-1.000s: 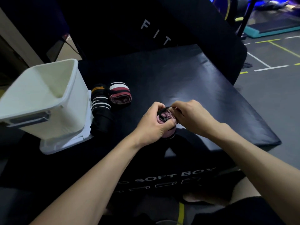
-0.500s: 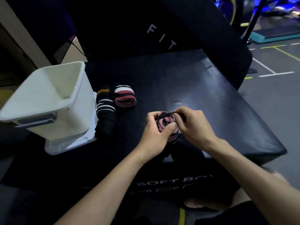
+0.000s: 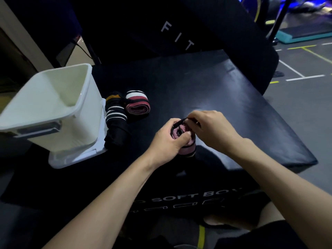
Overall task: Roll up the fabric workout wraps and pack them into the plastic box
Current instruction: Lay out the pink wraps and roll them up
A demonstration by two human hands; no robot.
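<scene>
My left hand (image 3: 168,141) grips a rolled pink wrap (image 3: 186,150) that stands on end on the black soft box (image 3: 224,97). My right hand (image 3: 212,129) pinches a thin black strap (image 3: 178,123) across the top of that roll. A second rolled pink-and-white wrap (image 3: 137,103) lies further left. Beside it lies a black wrap with white stripes (image 3: 115,115). The white plastic box (image 3: 52,108) stands open at the left on its white lid (image 3: 75,157); nothing shows inside it.
A tall black padded block (image 3: 179,24) with white letters rises behind the soft box. Grey gym floor (image 3: 305,97) with painted lines lies to the right, with a teal step platform (image 3: 303,33) at the far right. My knee shows at the lower right.
The view has shifted slightly. My right hand has pulled the black strap a little further across the top of the pink roll, while my left hand keeps its grip.
</scene>
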